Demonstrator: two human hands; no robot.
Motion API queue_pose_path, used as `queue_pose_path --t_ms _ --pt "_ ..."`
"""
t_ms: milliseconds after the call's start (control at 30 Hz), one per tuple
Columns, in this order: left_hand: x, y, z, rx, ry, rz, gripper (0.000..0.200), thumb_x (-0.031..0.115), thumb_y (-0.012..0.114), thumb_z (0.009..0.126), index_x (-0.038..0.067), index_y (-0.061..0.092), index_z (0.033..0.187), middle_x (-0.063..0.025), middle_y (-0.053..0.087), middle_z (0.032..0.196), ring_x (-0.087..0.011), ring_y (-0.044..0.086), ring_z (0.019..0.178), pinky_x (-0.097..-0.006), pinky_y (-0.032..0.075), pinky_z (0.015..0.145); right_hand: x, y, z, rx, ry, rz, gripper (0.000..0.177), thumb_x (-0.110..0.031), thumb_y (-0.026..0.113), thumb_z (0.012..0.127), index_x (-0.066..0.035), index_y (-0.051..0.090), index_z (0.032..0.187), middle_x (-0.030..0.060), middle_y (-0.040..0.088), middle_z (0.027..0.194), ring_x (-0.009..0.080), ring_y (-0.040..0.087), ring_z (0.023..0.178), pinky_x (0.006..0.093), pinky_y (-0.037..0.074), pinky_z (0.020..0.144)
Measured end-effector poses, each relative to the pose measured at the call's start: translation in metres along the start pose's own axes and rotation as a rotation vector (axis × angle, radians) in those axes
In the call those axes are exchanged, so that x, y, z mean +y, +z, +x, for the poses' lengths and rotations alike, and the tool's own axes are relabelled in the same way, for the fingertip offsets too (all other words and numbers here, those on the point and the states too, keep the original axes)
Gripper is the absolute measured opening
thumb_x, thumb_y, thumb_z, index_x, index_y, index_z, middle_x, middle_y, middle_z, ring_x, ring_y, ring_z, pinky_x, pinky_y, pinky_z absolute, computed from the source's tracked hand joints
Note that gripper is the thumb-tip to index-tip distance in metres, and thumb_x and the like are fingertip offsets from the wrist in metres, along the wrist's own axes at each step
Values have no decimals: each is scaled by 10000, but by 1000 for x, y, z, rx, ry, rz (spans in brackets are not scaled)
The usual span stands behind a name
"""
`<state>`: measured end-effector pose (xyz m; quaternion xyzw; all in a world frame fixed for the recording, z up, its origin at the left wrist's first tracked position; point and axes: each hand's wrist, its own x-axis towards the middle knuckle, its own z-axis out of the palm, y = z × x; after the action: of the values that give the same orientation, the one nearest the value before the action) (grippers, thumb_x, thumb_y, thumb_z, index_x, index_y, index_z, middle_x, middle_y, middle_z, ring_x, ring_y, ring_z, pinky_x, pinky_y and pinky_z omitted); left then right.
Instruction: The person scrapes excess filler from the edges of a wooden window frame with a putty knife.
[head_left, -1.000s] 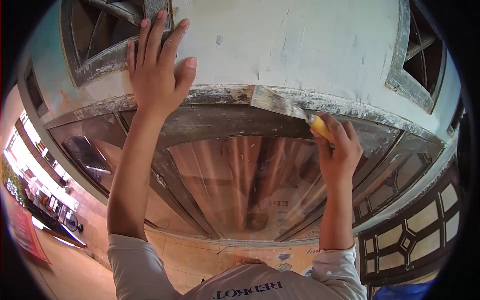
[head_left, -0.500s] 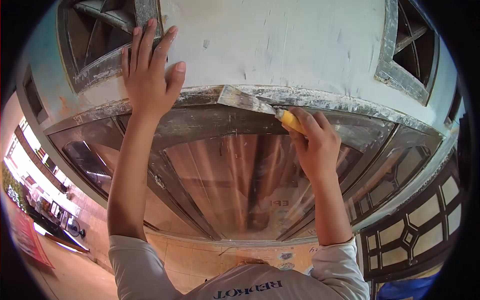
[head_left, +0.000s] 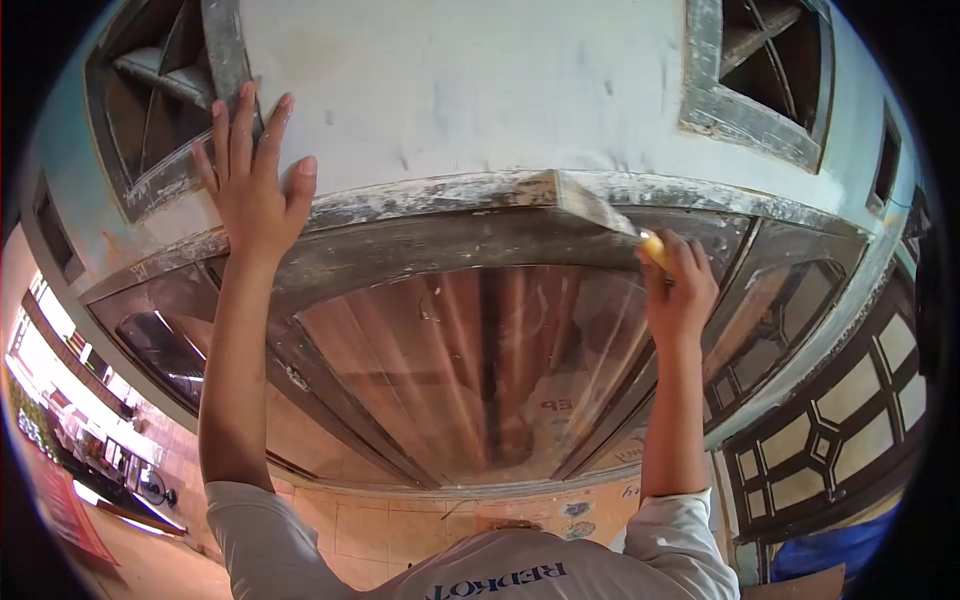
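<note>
My right hand (head_left: pixel 683 295) is closed round the yellow handle of a scraper (head_left: pixel 597 206). Its wide flat blade, slightly blurred, lies against the weathered top rail of the window frame (head_left: pixel 420 198), where white patches and bare dark wood show. To the left, my left hand (head_left: pixel 258 205) rests with fingers spread on the pale wall (head_left: pixel 450 95), just above the rail and beside the left vent opening (head_left: pixel 160 90). Nothing is held in it.
Below the rail is a glass pane (head_left: pixel 480 370) with reflections, set in dark wood. Another vent opening (head_left: pixel 770 60) is at upper right. A dark latticed panel (head_left: pixel 825 430) stands at lower right beside blue material (head_left: pixel 835 545). A fan (head_left: pixel 155 488) is at far left.
My right hand has moved right along the rail with the scraper. The view has shifted, so the wall and vents appear further left; my left hand stays spread on the wall.
</note>
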<state>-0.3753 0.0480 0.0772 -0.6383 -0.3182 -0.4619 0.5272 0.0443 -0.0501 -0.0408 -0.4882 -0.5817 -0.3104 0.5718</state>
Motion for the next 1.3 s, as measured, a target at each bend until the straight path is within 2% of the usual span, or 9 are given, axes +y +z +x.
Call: queue_pose_path --t_ms 300,433,467,700,833,900,1000,1200,1300 --pt "92 7 39 -102 15 -44 569 456 574 889 279 541 1429 -85 336 1599 -400 208 1494 -689 -9 1134 11 -18 24 -137 -13 70 270 -196 783 803 -130 672 1041 62 613 795 289 623 676 399 488 594" --pt "120 17 53 -119 30 -56 581 486 554 896 308 516 1447 -67 309 1614 -392 212 1494 -700 99 1126 30 -30 28 -174 25 51 261 -212 782 808 -117 670 1025 64 634 811 286 642 688 387 497 601" --pt "123 17 55 -108 57 13 582 475 503 937 253 482 1475 -110 292 1617 -404 215 1490 -668 137 1136 29 -29 28 -168 9 48 255 -226 779 811 -132 667 1020 50 628 799 284 646 686 384 501 597" --pt "122 18 53 -102 55 34 553 476 460 966 230 506 1459 -122 312 1606 -394 234 1487 -646 138 1147 2 -13 32 -267 -99 44 230 -319 750 836 -162 646 968 28 621 779 277 654 688 394 504 582" --pt "121 16 52 -123 54 39 556 481 442 978 217 499 1464 -135 301 1609 -401 225 1489 -645 132 1149 29 -27 27 -256 45 123 254 -327 750 851 -114 625 911 58 643 771 306 632 654 379 491 567" --pt "123 15 51 -128 46 39 560 482 438 980 213 493 1468 -139 292 1612 -402 217 1491 -647 129 1148 63 -37 12 -288 309 159 250 -284 743 887 -60 632 899 88 615 712 220 593 581 321 458 557" --pt "130 14 48 -144 15 24 574 484 453 976 205 478 1477 -145 261 1623 -417 187 1496 -662 117 1143 101 -51 -14 -208 459 460 293 -260 702 937 26 639 932 23 546 685 45 433 647 230 366 556" --pt "186 21 73 -179 27 -53 675 510 578 896 237 443 1499 -136 211 1641 -451 140 1498 -695 104 1129 111 -62 -38 -238 771 1001 342 -363 546 1010 -48 593 1136 -51 470 738 39 403 581 202 319 507" --pt "227 24 95 -214 64 -74 676 527 588 886 268 447 1495 -121 219 1641 -445 146 1497 -698 112 1127 97 -56 -41 -377 710 1110 376 -381 494 1020 -42 569 1166 -29 484 718 54 433 567 212 342 496"
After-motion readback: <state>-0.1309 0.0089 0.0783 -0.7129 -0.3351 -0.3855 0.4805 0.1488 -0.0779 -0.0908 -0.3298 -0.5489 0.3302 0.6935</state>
